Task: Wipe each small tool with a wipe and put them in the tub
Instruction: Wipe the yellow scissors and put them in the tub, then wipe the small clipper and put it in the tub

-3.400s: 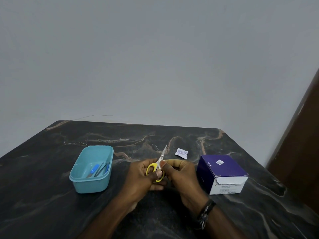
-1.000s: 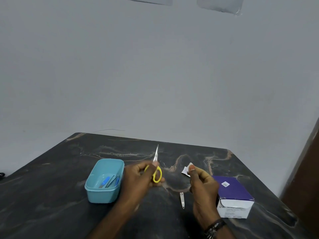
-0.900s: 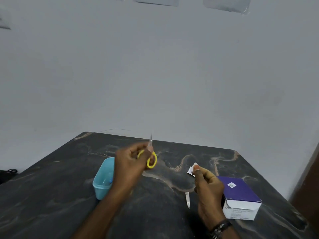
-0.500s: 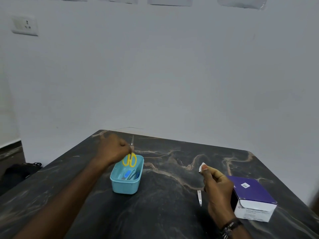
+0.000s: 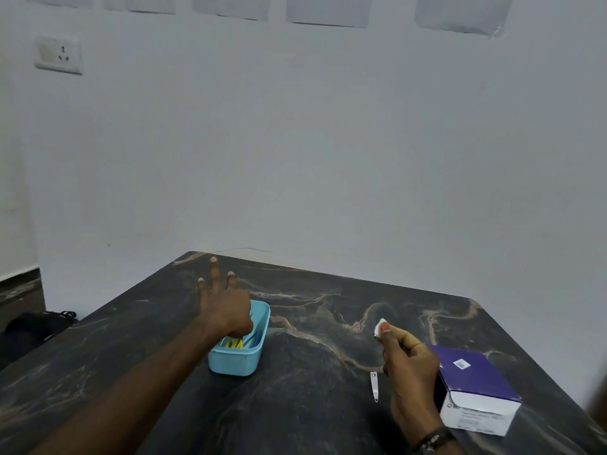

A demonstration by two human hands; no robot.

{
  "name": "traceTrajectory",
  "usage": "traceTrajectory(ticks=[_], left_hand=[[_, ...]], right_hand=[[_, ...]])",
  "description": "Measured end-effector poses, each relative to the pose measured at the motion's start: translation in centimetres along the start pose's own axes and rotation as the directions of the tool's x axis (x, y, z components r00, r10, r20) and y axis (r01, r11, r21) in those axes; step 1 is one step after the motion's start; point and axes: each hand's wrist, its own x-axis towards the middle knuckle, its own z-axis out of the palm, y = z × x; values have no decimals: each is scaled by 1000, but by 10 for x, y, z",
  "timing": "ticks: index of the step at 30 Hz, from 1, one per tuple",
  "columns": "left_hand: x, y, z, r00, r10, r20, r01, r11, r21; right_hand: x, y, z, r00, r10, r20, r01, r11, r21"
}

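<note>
Scissors point(image 5: 234, 343) now lie inside the tub point(image 5: 237, 361), at 9 o'clock from the nail clipper point(image 5: 374, 385). Half a second ago the left hand point(image 5: 223, 310) held them; now its fingers are spread, empty. Right hand point(image 5: 407, 362) pinches the wipe point(image 5: 381, 327). The clipper is probably next.

Dark marble-patterned table point(image 5: 312, 405). Resting directly on it: a light-blue tub point(image 5: 237, 359) at left-centre, a small metal nail clipper point(image 5: 374, 385) right of centre, and a purple-and-white box point(image 5: 476, 389) near the right edge.
</note>
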Motion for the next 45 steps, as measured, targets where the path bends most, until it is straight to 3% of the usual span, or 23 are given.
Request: traceTrajectory(ticks=[5, 8, 11, 16, 20, 23, 25, 29, 38, 40, 41, 45], left_hand=[[-5, 1, -4, 1000, -18, 4, 18, 1000, -25], [-16, 12, -11, 985, -19, -174, 9, 998, -55], [-32, 38, -18, 911, 52, -409, -75, 996, -41], [-56, 102, -3, 786, 190, -589, -347, 923, -165], [-63, 142, 26, 838, 243, -489, -433, 841, -325], [-68, 161, 39, 929, 188, -319, -343, 760, -552], [-70, 170, 40, 964, 176, -200, -263, 741, -618], [-68, 183, 33, 969, 228, -98, -242, 778, -580], [-55, 189, 28, 951, 290, -105, -299, 780, -550], [-47, 183, 35, 953, 287, -96, -277, 698, -661], [-43, 179, 38, 958, 275, -76, -235, 610, -757], [-37, 150, 43, 977, 208, 54, 35, 96, -995]], right_hand=[[-1, -1, -2, 1000, -11, -10, 11, 1000, 5], [0, -3, -2, 1000, -14, -22, 15, 1000, 14], [-1, -3, -2, 999, -29, -40, 29, 1000, -2], [0, -1, -2, 995, -37, -89, 35, 999, -24], [1, -2, -1, 991, -27, -133, 29, 1000, 13], [3, -4, -2, 987, -40, -157, 44, 999, 26], [4, -4, -3, 984, -49, -172, 53, 998, 22], [6, 0, -3, 981, -35, -192, 37, 999, 6], [4, 1, -3, 984, -81, -162, 74, 996, -52], [5, 3, -3, 983, -85, -160, 77, 995, -57], [5, 4, -3, 984, -81, -161, 73, 996, -56], [5, 8, -3, 989, -67, -130, 60, 997, -54]])
